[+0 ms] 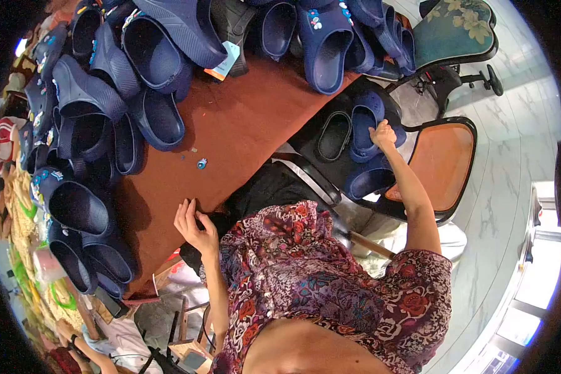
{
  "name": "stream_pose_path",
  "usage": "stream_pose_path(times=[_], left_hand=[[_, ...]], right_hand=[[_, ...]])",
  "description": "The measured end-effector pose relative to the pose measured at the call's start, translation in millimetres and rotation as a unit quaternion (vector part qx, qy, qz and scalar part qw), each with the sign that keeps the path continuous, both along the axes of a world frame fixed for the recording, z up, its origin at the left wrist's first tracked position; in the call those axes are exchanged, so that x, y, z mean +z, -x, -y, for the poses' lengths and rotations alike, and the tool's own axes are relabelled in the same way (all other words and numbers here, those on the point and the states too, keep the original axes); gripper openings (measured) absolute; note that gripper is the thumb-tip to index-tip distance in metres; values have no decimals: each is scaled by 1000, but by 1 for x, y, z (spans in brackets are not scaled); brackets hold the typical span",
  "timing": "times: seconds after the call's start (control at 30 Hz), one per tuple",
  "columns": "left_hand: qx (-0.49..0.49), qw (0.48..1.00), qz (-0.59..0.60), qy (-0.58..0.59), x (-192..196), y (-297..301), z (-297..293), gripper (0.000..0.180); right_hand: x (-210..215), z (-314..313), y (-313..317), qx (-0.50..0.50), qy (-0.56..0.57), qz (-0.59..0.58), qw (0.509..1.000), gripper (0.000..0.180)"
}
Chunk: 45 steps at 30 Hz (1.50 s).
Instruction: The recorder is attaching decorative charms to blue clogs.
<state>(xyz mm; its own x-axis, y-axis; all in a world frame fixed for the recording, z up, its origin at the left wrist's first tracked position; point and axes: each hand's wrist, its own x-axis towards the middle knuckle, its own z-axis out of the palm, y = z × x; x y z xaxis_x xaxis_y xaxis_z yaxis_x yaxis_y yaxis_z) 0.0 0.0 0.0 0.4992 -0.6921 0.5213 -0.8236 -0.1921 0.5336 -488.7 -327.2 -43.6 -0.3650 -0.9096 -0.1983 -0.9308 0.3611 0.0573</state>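
My right hand [383, 133] reaches out to the right, fingers curled closed at the side of a navy clog [363, 128] on a black chair seat. Next to that clog lie a black clog [334, 136] and another navy clog [370, 181]. My left hand [196, 227] rests at the near edge of the brown cloth-covered table [230, 131]. Its fingers are spread a little and nothing is in them. Beyond it on the cloth lies a small blue eye-shaped charm [202, 163], with tiny pale bits close by.
Piled navy clogs [81, 206], some with charms, line the table's left side. More clogs [327, 50] stand along the far edge, near a dark one with a tag [225, 61]. An orange-padded chair [439, 162] and a green flowered chair [455, 31] stand right. Another person's arm [90, 352] shows lower left.
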Motion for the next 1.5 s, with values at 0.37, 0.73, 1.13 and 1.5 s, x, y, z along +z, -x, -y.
stream_pose_path(times=[0.37, 0.73, 1.13, 1.5], left_hand=[[5, 1000, 16, 11, -2, -4, -3, 31], [-10, 997, -59, 48, 0, -14, 2, 31], [4, 970, -222, 103, 13, 2, -12, 30], [-14, 877, -431, 212, 32, 39, -31, 78]], right_hand=[[54, 0, -11, 5, -39, 139, 989, 36], [117, -85, -20, 171, 18, 204, 964, 53], [208, -189, -177, 382, -43, 308, 870, 48], [127, -204, -355, 549, -17, 418, 723, 28]])
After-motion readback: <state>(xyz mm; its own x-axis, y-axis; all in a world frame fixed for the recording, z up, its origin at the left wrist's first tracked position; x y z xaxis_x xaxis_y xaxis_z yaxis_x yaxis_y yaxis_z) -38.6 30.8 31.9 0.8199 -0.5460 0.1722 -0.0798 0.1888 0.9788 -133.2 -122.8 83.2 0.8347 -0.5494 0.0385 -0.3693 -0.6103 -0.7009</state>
